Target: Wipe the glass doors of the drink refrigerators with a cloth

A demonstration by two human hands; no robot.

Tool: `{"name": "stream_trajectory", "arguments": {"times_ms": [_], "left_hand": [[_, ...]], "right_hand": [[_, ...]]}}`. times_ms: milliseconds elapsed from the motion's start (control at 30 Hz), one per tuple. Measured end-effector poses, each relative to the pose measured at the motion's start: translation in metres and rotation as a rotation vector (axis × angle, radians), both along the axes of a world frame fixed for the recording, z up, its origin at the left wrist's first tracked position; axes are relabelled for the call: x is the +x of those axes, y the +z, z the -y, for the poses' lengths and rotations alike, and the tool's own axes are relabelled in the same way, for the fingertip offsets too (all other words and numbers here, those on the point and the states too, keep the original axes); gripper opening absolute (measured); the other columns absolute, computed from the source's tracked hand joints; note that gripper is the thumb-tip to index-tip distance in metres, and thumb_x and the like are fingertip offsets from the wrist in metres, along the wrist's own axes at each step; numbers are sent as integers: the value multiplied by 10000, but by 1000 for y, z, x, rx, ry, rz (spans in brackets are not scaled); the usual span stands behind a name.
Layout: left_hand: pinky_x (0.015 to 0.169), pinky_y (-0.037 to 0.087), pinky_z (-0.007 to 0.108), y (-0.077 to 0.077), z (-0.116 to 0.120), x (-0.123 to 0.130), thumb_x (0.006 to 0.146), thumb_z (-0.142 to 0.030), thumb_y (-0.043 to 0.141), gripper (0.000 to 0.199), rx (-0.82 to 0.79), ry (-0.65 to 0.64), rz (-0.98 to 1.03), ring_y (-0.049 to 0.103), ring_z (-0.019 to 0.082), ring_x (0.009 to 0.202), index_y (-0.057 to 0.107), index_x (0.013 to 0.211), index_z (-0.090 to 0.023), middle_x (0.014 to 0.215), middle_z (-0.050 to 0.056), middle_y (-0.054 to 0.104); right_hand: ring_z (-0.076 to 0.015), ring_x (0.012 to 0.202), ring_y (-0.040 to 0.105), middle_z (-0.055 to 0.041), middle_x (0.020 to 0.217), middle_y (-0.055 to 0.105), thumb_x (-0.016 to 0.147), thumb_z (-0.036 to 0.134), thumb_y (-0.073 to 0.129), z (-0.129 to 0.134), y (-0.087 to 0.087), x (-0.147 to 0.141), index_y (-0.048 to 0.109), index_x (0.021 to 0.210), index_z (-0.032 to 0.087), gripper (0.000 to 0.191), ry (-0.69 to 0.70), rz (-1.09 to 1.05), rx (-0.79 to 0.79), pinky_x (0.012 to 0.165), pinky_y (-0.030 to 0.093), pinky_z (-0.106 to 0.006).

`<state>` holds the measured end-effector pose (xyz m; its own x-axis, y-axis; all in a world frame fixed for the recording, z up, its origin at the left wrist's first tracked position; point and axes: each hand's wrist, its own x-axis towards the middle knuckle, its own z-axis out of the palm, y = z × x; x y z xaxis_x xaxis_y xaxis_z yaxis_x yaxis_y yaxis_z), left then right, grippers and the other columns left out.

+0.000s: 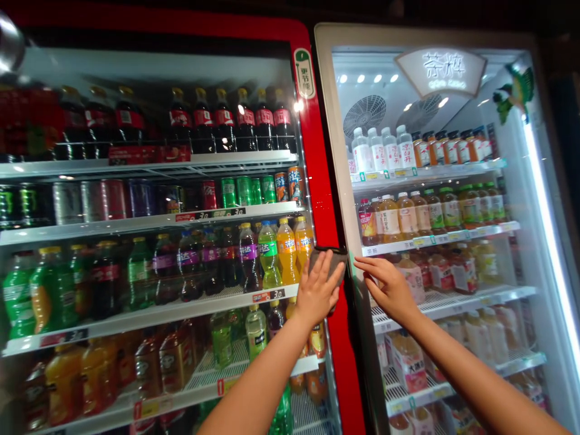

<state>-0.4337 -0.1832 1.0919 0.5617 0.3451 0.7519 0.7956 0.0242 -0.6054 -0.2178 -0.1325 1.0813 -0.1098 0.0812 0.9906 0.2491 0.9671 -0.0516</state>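
Note:
My left hand (318,287) presses a dark grey cloth (334,266) against the red door frame (327,211) of the left drinks fridge. Its fingers lie over the cloth and hide part of it. My right hand (390,289) is open and holds nothing, with its fingers stretched toward the pale door frame (339,151) of the right fridge. Whether those fingertips touch the frame, I cannot tell. A narrow dark gap runs between the two fridges. Both doors appear closed.
Behind the left glass, shelves hold cola bottles (225,124), cans (229,192) and orange soda bottles (286,251). The right fridge holds white-labelled water bottles (388,150) and bottled teas (408,214). A shiny rounded metal object (9,45) shows at the upper left.

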Motion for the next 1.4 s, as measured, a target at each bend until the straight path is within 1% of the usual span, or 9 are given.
{"name": "stream_trajectory", "arguments": {"times_ms": [100, 267, 333, 533, 633, 800, 933, 1133, 1400], "left_hand": [[1275, 105, 505, -18, 10, -12, 898, -388, 619, 640, -102, -41, -154, 222, 247, 1553, 453, 1506, -281, 1651, 96, 323], [1257, 191, 538, 21, 3, -3, 926, -391, 597, 682, -28, 39, 50, 216, 262, 1555, 358, 1561, -324, 1676, 87, 256], [1241, 224, 573, 24, -2, 6, 920, -376, 606, 737, 9, 88, 170, 203, 288, 1557, 298, 1587, -316, 1685, 106, 213], [1216, 277, 619, -27, 12, 13, 877, -200, 559, 932, -97, 81, 272, 106, 341, 1565, 13, 1631, -162, 1686, 174, 76], [1230, 321, 515, -29, 29, 3, 872, -119, 475, 928, -211, 23, 296, 58, 283, 1571, -89, 1607, -77, 1689, 178, 74], [1263, 267, 493, -16, 55, -23, 913, -124, 439, 824, -226, 36, 194, 91, 240, 1572, 16, 1620, -103, 1684, 139, 199], [1259, 244, 532, -21, 75, -47, 927, -151, 467, 795, -120, 89, 185, 88, 259, 1574, 81, 1622, -122, 1672, 134, 250], [1281, 173, 507, -31, 120, -94, 926, -262, 566, 764, -121, 141, 1, 175, 284, 1563, 233, 1611, -200, 1662, 98, 297], [1293, 132, 480, -56, 117, -131, 900, -391, 630, 724, -131, 147, -134, 258, 257, 1539, 373, 1561, -247, 1602, 58, 423]], "right_hand": [[-229, 1088, 683, -63, 1226, 735, 922, 155, 524, 2, 1, -1, 716, 1192, 287, 356, 26, -2, -3, 941, 548, -445], [-235, 1101, 688, -55, 1209, 742, 920, 178, 527, 4, 4, -11, 732, 1166, 298, 342, 59, -57, -49, 969, 543, -457], [-236, 1115, 689, -61, 1210, 742, 924, 181, 521, 7, 1, -19, 739, 1154, 293, 336, 89, -78, -91, 993, 540, -462], [-233, 1261, 627, -86, 1367, 660, 912, 100, 429, 16, -27, -49, 679, 1307, 290, 504, 249, -86, -187, 1071, 517, -468], [-235, 1404, 495, -85, 1542, 499, 883, 51, 389, 13, -33, -70, 509, 1485, 310, 666, 243, -32, -165, 1154, 435, -509], [-295, 1553, 171, -118, 1680, 216, 956, 103, 376, 21, -17, -120, 164, 1627, 291, 728, -43, 14, -132, 1200, 294, -632], [-411, 1550, 67, -146, 1703, 13, 925, 266, 594, 37, -22, -146, 252, 1611, 263, 766, -272, 29, -72, 1164, 281, -699], [-352, 1517, 281, -150, 1648, 304, 890, 153, 595, 19, -81, -119, 285, 1595, 319, 788, -284, 200, 166, 1168, 303, -669], [-363, 1532, 233, -119, 1679, 229, 887, 157, 595, 17, -60, -132, 263, 1604, 324, 807, -277, 7, 47, 1160, 342, -651]]}}
